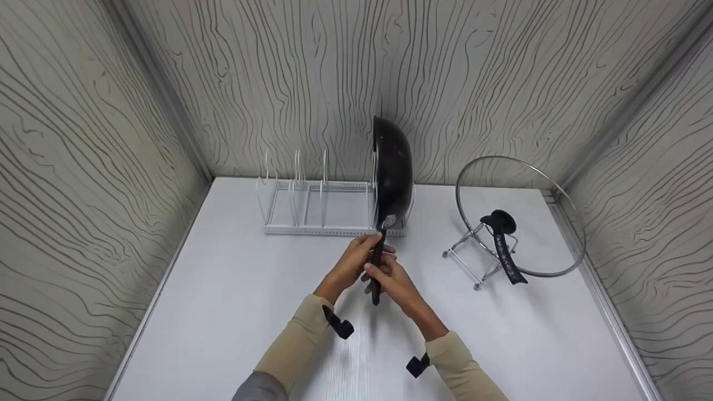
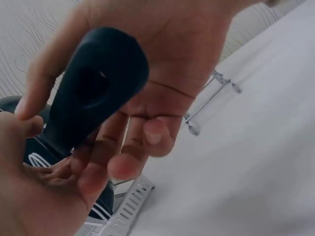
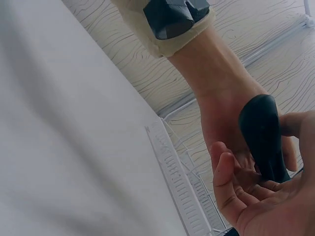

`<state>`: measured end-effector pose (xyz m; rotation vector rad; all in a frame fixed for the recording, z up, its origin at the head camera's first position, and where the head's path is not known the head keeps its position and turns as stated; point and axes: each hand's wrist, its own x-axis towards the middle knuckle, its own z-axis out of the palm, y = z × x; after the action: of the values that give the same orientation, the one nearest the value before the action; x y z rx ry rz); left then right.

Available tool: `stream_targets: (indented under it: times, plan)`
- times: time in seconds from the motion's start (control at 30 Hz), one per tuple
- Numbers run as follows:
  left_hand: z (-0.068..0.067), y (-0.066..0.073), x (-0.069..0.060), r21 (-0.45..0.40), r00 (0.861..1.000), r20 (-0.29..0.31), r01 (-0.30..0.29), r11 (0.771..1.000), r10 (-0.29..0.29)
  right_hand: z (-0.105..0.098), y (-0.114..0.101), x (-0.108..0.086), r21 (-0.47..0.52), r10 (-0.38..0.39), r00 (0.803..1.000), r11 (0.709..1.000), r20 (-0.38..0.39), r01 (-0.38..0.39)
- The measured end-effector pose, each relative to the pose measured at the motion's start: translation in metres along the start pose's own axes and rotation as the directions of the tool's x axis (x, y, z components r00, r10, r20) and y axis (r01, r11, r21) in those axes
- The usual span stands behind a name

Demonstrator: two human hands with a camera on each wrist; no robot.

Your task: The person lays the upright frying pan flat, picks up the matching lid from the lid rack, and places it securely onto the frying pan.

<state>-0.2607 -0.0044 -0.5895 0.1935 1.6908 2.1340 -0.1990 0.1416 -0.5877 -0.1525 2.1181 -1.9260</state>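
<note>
A black pan point(image 1: 394, 167) stands on its side in the right part of a white wire rack point(image 1: 334, 230), its handle point(image 1: 377, 256) pointing toward the person. The left hand point(image 1: 352, 262) holds the handle near the pan, thumb on top. Nearer the handle's end, the right hand point(image 1: 392, 278) grips it from the right. In the left wrist view the dark handle point(image 2: 93, 83) with its hole lies between both hands, fingers curled beneath. The right wrist view shows the handle point(image 3: 261, 128) between the thumbs and fingers of both hands.
To the right, a glass lid point(image 1: 523, 217) with a black knob and strap leans on a small metal stand point(image 1: 465, 267). The rack's left slots hold nothing. Patterned walls point(image 1: 334, 83) enclose the white table point(image 1: 234, 289) at the back and sides.
</note>
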Motion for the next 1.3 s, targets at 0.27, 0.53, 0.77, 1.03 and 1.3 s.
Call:
stream_targets:
  times: [0.27,0.53,0.77,1.03,1.3]
  plan:
    - [0.001,-0.001,0.005,-0.113,0.998,0.007,0.056,0.992,-0.055,0.002,-0.001,0.001,0.080,0.032,0.999,0.996,0.013,-0.033]
    - [0.001,-0.001,0.008,-0.188,0.998,0.024,0.059,0.980,-0.056,0.007,0.000,0.001,0.121,0.090,0.995,0.988,0.035,-0.094]
    - [0.001,-0.001,0.009,-0.253,0.995,0.033,0.097,0.963,-0.092,0.013,0.000,0.001,0.189,0.133,0.988,0.971,0.076,-0.146]
    - [0.003,-0.001,0.010,-0.278,0.986,0.063,0.164,0.947,-0.152,0.022,-0.003,0.000,0.203,0.160,0.985,0.964,0.066,-0.170]
    - [0.010,0.000,0.011,-0.279,0.987,0.066,0.162,0.947,-0.149,0.028,-0.005,0.000,0.248,0.163,0.987,0.955,0.009,-0.160]
